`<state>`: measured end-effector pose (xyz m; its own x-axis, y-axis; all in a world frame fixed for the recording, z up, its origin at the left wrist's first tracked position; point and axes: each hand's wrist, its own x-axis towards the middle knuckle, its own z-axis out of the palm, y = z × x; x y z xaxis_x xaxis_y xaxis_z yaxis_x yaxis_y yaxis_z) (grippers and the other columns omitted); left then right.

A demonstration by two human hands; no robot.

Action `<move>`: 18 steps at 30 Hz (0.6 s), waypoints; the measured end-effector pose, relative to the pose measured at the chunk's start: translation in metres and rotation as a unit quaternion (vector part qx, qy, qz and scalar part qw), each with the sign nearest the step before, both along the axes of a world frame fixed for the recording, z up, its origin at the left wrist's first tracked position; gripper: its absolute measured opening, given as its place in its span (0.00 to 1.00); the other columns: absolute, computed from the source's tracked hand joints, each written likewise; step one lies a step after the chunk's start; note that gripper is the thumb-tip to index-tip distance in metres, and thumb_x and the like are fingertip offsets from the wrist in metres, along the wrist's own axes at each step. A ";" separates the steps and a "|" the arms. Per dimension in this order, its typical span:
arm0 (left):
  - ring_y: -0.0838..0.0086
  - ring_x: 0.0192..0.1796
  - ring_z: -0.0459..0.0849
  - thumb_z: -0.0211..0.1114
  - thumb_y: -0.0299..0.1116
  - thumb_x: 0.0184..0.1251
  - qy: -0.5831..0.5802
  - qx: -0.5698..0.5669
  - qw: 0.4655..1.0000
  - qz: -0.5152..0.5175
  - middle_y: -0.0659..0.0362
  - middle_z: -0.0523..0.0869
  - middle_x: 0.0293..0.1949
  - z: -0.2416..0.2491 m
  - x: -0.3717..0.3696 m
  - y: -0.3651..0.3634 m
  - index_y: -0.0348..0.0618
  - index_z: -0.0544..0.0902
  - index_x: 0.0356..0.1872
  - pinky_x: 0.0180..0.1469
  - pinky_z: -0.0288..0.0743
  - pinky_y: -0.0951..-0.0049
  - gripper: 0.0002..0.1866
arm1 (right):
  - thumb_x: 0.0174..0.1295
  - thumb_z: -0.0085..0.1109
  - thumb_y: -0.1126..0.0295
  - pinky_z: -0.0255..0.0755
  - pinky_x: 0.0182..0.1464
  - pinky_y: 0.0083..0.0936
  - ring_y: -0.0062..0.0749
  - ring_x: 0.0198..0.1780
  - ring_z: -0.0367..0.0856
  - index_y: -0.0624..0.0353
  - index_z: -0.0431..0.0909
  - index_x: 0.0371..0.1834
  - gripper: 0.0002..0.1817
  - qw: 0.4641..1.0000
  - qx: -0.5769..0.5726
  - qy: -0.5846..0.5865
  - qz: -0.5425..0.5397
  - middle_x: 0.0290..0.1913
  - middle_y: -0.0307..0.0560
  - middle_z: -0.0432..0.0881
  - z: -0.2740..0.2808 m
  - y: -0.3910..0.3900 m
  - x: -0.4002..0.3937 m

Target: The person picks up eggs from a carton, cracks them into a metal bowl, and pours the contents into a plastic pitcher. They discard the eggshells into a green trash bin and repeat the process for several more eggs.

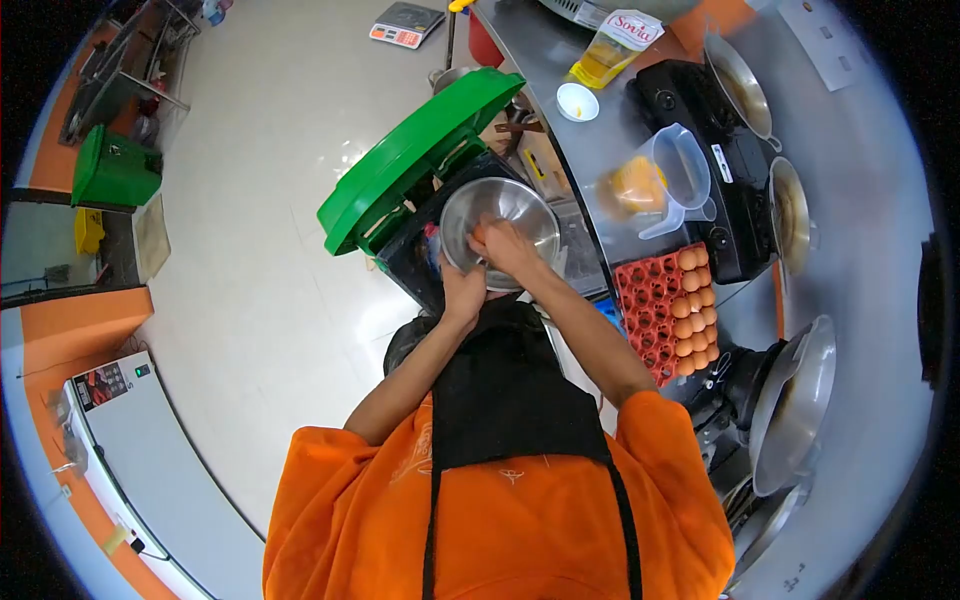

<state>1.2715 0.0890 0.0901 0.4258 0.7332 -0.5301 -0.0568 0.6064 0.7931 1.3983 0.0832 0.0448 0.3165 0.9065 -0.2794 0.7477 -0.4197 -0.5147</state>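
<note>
A steel mixing bowl (535,212) is held over an open bin with a raised green lid (425,155). My left hand (463,290) is closed on the bowl's near left rim. Inside the bowl, my right hand (508,248) has its fingers curled round a brown egg (479,234), mostly covered by the fingers. On the counter to the right, a red egg tray (645,315) carries several brown eggs (692,302) on its right side. A clear plastic jug (682,165) with yellow-orange contents stands beyond it.
A black gas stove (690,150) with pans runs along the steel counter (610,130). A Sovia oil pouch (615,50) and a small white bowl (577,102) stand near its far end. A digital scale (407,25) lies farther off. At left are a second green bin (115,170) and a white freezer (165,480).
</note>
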 end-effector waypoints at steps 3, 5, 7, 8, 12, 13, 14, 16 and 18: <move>0.60 0.63 0.70 0.53 0.20 0.59 -0.014 0.001 1.000 -0.004 0.48 0.66 0.63 -0.018 -0.001 0.000 0.42 0.52 0.69 0.59 0.74 0.61 0.35 | 0.63 0.56 0.53 0.74 0.43 0.51 0.65 0.42 0.79 0.66 0.70 0.43 0.23 1.000 -0.001 -0.001 -0.017 0.37 0.68 0.81 0.009 0.000 -0.002; 0.60 0.63 0.70 0.53 0.21 0.60 -0.007 -0.015 1.000 -0.009 0.48 0.66 0.64 -0.015 -0.002 -0.002 0.42 0.53 0.69 0.60 0.72 0.62 0.34 | 0.63 0.55 0.50 0.74 0.43 0.51 0.65 0.42 0.79 0.66 0.69 0.43 0.25 1.000 -0.016 0.007 -0.021 0.36 0.67 0.81 0.013 -0.001 -0.001; 0.61 0.62 0.71 0.52 0.21 0.60 -0.008 0.072 0.997 -0.009 0.49 0.66 0.63 -0.045 -0.001 -0.003 0.42 0.54 0.69 0.60 0.73 0.63 0.34 | 0.63 0.54 0.47 0.74 0.44 0.52 0.65 0.43 0.79 0.66 0.70 0.44 0.27 1.000 -0.017 0.013 -0.018 0.38 0.66 0.81 0.022 -0.002 0.001; 0.61 0.62 0.71 0.52 0.21 0.59 -0.008 0.114 0.993 -0.007 0.49 0.67 0.63 -0.049 0.000 -0.003 0.41 0.55 0.68 0.60 0.73 0.63 0.33 | 0.62 0.54 0.45 0.74 0.45 0.51 0.64 0.44 0.79 0.66 0.70 0.45 0.29 1.000 -0.011 0.016 -0.013 0.40 0.66 0.81 0.030 -0.003 0.001; 0.58 0.61 0.72 0.52 0.20 0.57 -0.008 0.093 0.995 -0.022 0.48 0.69 0.61 -0.037 -0.001 -0.003 0.42 0.56 0.67 0.53 0.76 0.61 0.33 | 0.60 0.55 0.43 0.74 0.45 0.51 0.64 0.43 0.79 0.66 0.71 0.44 0.31 0.999 0.037 0.020 -0.022 0.39 0.64 0.81 0.023 -0.009 0.008; 0.54 0.60 0.73 0.51 0.19 0.55 -0.011 0.069 0.997 -0.018 0.47 0.69 0.60 -0.020 0.001 -0.003 0.43 0.54 0.68 0.45 0.82 0.57 0.35 | 0.60 0.57 0.44 0.73 0.43 0.51 0.64 0.43 0.79 0.66 0.69 0.44 0.30 0.999 0.041 0.013 -0.018 0.38 0.64 0.81 0.022 -0.010 0.011; 0.51 0.59 0.73 0.50 0.18 0.54 -0.019 0.056 0.998 -0.015 0.47 0.68 0.60 -0.018 0.001 -0.003 0.44 0.54 0.68 0.41 0.85 0.55 0.36 | 0.60 0.58 0.45 0.73 0.42 0.51 0.64 0.42 0.79 0.66 0.67 0.45 0.30 0.999 0.044 0.006 -0.013 0.36 0.64 0.81 0.023 -0.010 0.013; 0.49 0.59 0.74 0.49 0.17 0.53 -0.039 0.043 0.998 -0.009 0.46 0.67 0.60 -0.024 0.003 -0.004 0.47 0.52 0.68 0.36 0.87 0.53 0.37 | 0.60 0.58 0.46 0.72 0.40 0.50 0.65 0.42 0.79 0.65 0.66 0.46 0.30 0.999 0.037 0.000 -0.015 0.34 0.65 0.81 0.028 -0.012 0.018; 0.48 0.58 0.74 0.49 0.16 0.53 -0.055 0.048 0.997 -0.010 0.45 0.65 0.61 -0.022 0.003 -0.005 0.48 0.52 0.69 0.36 0.87 0.54 0.38 | 0.60 0.58 0.46 0.72 0.40 0.50 0.65 0.42 0.78 0.65 0.65 0.47 0.30 0.999 0.017 0.001 -0.028 0.35 0.65 0.81 0.039 -0.012 0.020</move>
<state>1.2744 0.0840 0.0680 0.4932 0.7684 -0.4077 -0.1347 0.5305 0.8369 1.4184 0.0713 0.0836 0.3674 0.8961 -0.2489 0.7224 -0.4435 -0.5305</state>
